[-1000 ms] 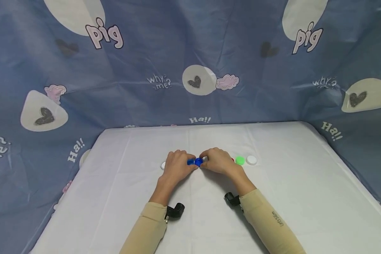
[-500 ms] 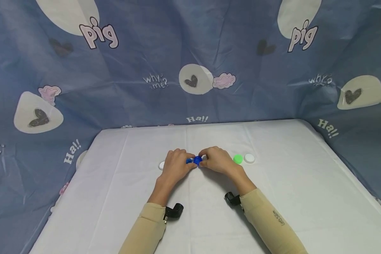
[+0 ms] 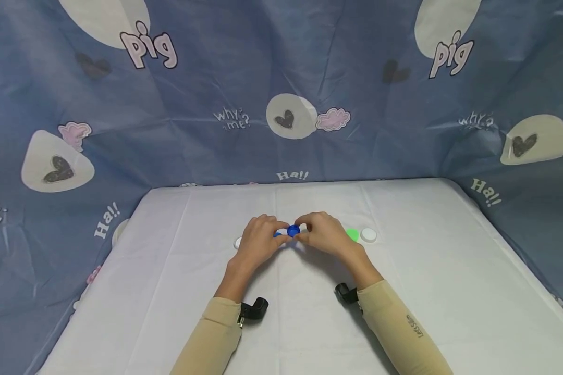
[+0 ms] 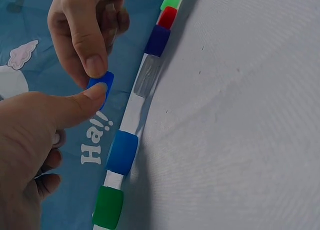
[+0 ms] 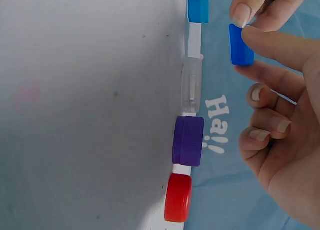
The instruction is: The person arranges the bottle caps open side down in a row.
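A dark blue bottle cap (image 3: 293,230) is held up off the white table, its hollow side toward the head camera. My left hand (image 3: 259,237) pinches its left edge between thumb and forefinger. From the other side, my right hand (image 3: 326,233) pinches the same cap with thumb and forefinger. In the right wrist view the blue cap (image 5: 240,49) shows edge-on, apart from the row of caps below. That row includes a green cap (image 4: 107,207), a lighter blue cap (image 4: 122,152), a clear cap (image 4: 147,76), a purple cap (image 5: 189,141) and a red cap (image 5: 178,197).
A bright green cap (image 3: 352,235) and a white cap (image 3: 368,235) lie to the right of my right hand. Another white cap (image 3: 237,242) peeks out left of my left hand. Behind the white tabletop (image 3: 281,323) hangs a blue printed cloth (image 3: 206,151).
Both hands have risen slightly with the dark blue cap between them, off the table. The cap has tilted so its hollow side shows. The other caps stay in place.
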A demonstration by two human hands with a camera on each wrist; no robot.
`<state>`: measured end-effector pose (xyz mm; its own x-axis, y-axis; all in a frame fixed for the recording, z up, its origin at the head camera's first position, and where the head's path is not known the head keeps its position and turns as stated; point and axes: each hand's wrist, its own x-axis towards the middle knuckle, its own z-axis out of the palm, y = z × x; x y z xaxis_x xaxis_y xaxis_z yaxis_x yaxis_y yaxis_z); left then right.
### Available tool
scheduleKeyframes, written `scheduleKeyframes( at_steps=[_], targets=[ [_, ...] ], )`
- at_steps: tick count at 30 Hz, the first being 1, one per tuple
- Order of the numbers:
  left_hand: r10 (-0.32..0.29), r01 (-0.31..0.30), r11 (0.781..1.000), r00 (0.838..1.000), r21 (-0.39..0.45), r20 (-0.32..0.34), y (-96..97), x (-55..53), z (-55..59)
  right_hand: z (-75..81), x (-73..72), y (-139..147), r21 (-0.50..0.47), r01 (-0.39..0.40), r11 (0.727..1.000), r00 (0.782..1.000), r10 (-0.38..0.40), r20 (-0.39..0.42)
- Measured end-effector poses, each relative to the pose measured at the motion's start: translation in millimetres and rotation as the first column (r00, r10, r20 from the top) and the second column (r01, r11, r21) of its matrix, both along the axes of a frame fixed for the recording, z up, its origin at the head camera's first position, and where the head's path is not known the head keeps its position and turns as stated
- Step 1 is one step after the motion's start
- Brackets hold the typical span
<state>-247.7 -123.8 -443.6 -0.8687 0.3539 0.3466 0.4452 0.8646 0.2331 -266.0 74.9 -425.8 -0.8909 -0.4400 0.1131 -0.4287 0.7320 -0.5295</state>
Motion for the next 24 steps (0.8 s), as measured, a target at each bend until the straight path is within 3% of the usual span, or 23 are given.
scheduleKeyframes(
  at_steps=[8, 18, 24],
  targets=[
    [-0.009, 0.009, 1.0, 1.0, -0.014, -0.027, 0.9, 1.2, 0.9, 1.0, -1.9, 3.4, -0.028, 0.007, 1.0, 1.0, -0.006, 0.031],
    [-0.029, 0.022, 0.999, 0.983, -0.039, -0.183, 2.0, 3.2, -0.5, -0.8, -6.0, 9.6, -0.15, -0.021, 0.989, 0.988, 0.043, 0.146],
    [-0.035, 0.023, 0.998, 0.977, -0.061, -0.21, 1.5, 3.7, 1.1, -1.7, -8.4, 9.7, -0.149, -0.018, 0.989, 0.988, 0.041, 0.151]
  ],
)
